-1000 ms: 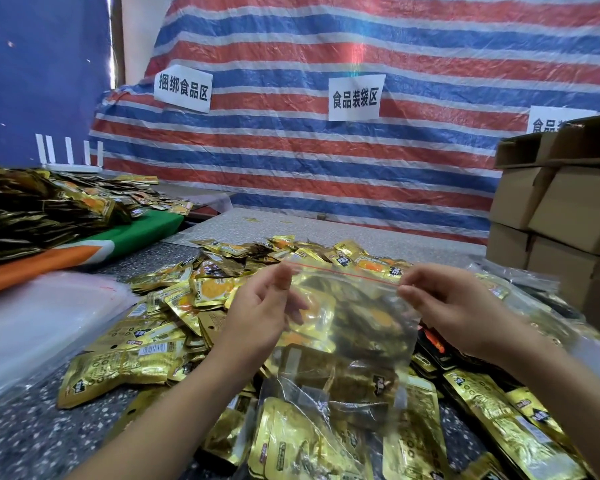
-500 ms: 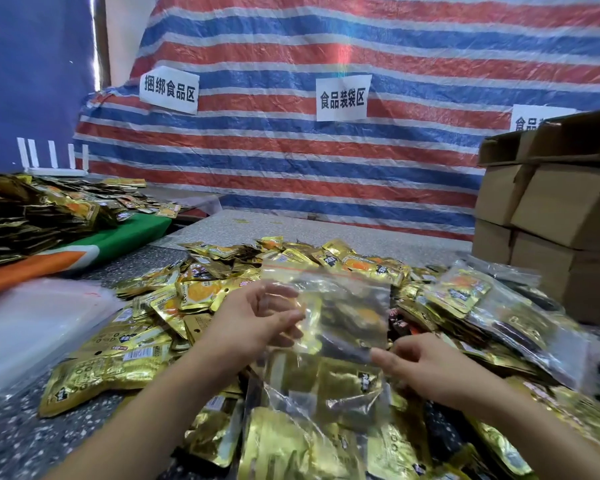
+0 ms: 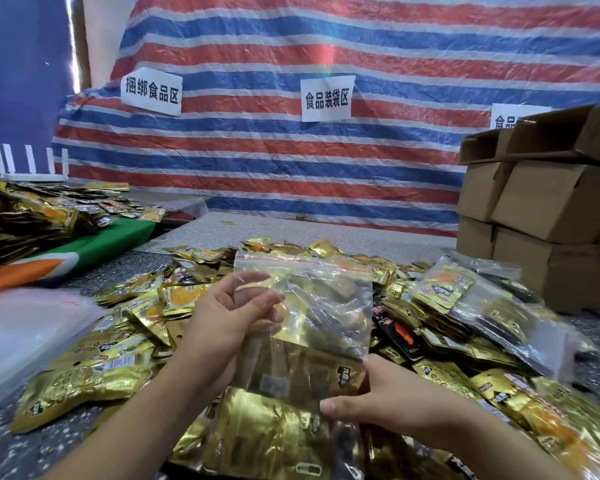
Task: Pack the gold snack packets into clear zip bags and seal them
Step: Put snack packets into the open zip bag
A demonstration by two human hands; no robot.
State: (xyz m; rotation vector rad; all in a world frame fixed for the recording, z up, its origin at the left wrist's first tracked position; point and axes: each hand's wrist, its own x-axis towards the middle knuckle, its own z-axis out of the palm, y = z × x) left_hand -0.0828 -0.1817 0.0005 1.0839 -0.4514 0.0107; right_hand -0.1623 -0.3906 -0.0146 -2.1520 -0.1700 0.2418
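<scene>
Head view: a clear zip bag (image 3: 305, 306) stands upright between the two hands, its long axis running up and away from them, with the red zip line across the top edge, well above both hands. The left hand (image 3: 229, 320) is at the bag's left edge, about mid-height; its fingers are loosely spread, with the fingertips behind or against the film, more a steadying touch than a firm grip. The right hand (image 3: 378, 407) is lower and nearer the body, under the bag's bottom right corner, thumb curled onto the film and pinching it. Inside the bag a gold packet (image 3: 312, 375) sits in the lower half, just above the right thumb.

Judging by this, the zip is the part to reach next, and it lies up from both hands; the left is the nearer one.

Whether the zip is already pressed closed cannot be told. How many packets are inside is also unclear, since the loose pile of packets (image 3: 125, 348) shows through the film and blends with the contents. The right hand's fingers are hidden beneath the bag.
</scene>
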